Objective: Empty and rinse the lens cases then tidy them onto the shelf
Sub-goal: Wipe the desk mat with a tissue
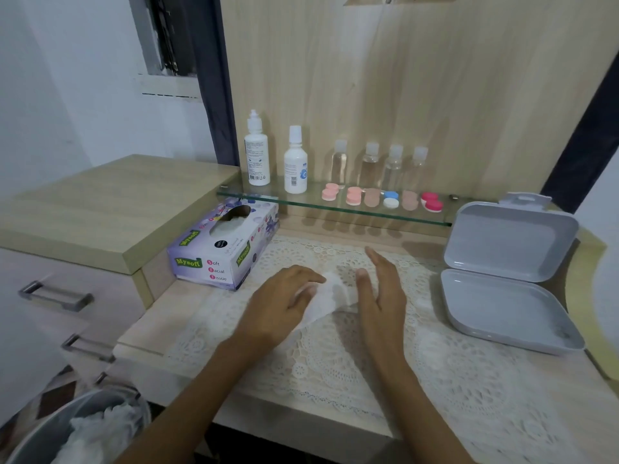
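Wood-grain surface (147, 329) filled the lower half of the frame, with a white lace cloth (435, 380) spread over it and a pale cabinet (110, 202) rising at the left. At the right of the frame a grey plastic box (509, 306) lay hinged open on the cloth. A purple tissue box (214, 259) sat left of centre, just below the glass shelf (234, 191) fixed to the wooden back panel (402, 78). In the lower left corner a grey bin (37, 433) held wadded white paper (100, 426). At centre frame the left hand (284, 296) had its fingers curled over a crumpled white tissue (330, 298), grasping it against the cloth. The right hand (382, 296) stood edge-on just beside it, fingers straight and released, holding nothing. Two white bottles (257, 155) and four small clear bottles (370, 164) stood along the back of the shelf. Six lens cases (391, 199) sat in a row at the shelf's front: two pink, two tan, one blue and white, one red.
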The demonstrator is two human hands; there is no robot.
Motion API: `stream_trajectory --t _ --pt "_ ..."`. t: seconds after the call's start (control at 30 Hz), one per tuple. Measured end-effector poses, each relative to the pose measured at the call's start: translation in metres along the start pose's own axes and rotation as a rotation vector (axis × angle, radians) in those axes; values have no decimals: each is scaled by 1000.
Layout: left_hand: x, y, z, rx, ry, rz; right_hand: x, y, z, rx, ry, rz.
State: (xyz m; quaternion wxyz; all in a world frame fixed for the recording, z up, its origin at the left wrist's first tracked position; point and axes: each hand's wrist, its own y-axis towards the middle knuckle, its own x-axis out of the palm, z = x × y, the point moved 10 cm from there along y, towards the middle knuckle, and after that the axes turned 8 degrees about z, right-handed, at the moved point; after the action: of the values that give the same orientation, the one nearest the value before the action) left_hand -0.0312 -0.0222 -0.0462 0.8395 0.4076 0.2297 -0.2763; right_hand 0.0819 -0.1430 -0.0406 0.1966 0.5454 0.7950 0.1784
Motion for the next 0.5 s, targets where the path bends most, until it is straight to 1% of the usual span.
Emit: stream_trajectory --t 0.1,0.17,0.2,0.27,0.33,0.4,0.5 --pt "-20 -15 -19 -57 2 47 28 -14 -16 -191 -173 -235" --pt "-28 -31 -33 -108 72 35 54 -30 -16 -347 -419 -454" --pt "-33 -40 -38 -137 118 35 65 -37 -10 -392 -540 -551" --pt "-43 -54 -41 -120 245 64 78 -46 7 -382 -713 -692" --pt "-43 -63 -39 -67 388 31 82 -51 15 -347 -791 -748" --pt "-38 -69 -42 -96 477 -66 80 -53 18 -326 -818 -765" --pt "-39 -73 -47 -155 524 -99 67 -54 24 -283 -862 -788"
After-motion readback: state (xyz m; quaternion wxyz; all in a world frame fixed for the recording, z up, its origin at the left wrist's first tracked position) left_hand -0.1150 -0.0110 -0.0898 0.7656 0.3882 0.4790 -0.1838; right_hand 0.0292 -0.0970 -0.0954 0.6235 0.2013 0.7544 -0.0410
